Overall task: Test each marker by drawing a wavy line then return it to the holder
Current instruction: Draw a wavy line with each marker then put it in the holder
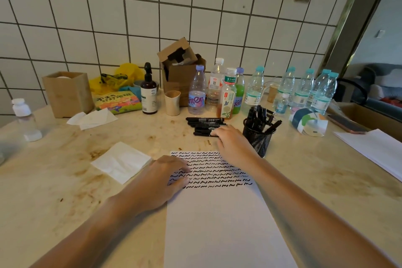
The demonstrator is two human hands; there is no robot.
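Stained beige table (pixel 65 213) against a white tiled wall. Nearest, white paper (pixel 217 224) with rows of black wavy lines across its top. Left hand (pixel 161 178) lies flat on the paper's left edge, fingers straight. Right hand (pixel 233 146) reaches past the paper, fingers curled onto the loose black markers (pixel 203 125); actual grip unclear. Just right, mesh holder (pixel 258 137) full of markers. Bottles (pixel 293 89) behind.

Your black markers (pixel 204 125) lie capped in a loose stack on the bench, just left of the black mesh holder (pixel 258 137), which stands upright with more markers inside. Your white sheet (pixel 219 224) nearby carries rows of black wavy lines (pixel 217 172).
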